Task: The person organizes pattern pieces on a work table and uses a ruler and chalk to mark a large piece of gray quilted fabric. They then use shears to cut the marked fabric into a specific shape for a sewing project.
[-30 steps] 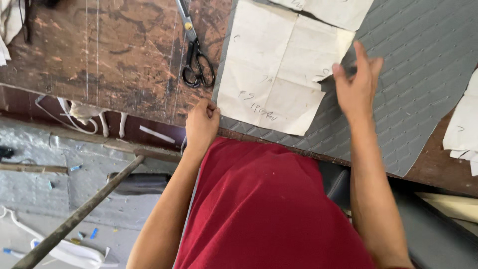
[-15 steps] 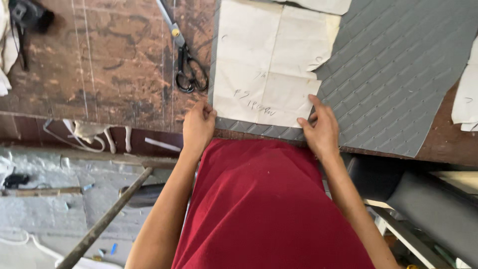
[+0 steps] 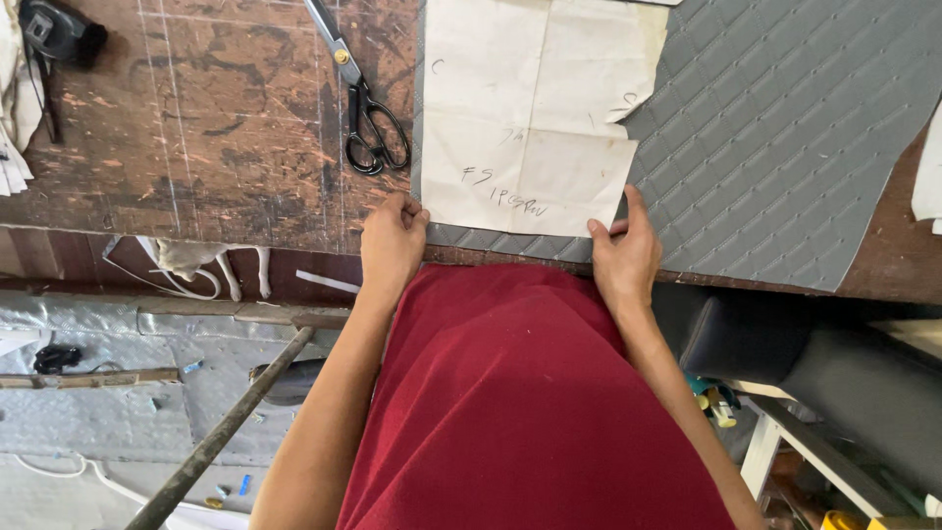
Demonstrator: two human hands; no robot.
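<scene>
Both hands (image 3: 392, 240) (image 3: 624, 253) pinching cream paper pattern (image 3: 535, 108) corners on grey quilted sheet (image 3: 785, 147).

head cam | worn on the person, looking steeply down past a red shirt (image 3: 530, 412) | close over the worktable's (image 3: 196, 147) near edge | single view, nothing shared

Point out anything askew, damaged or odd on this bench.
The cream paper pattern has a ragged notch on its right edge and creases. The wooden bench top is heavily scratched and worn. The black-handled scissors lie diagonally beside the grey quilted sheet. Nothing is spilled.
</scene>
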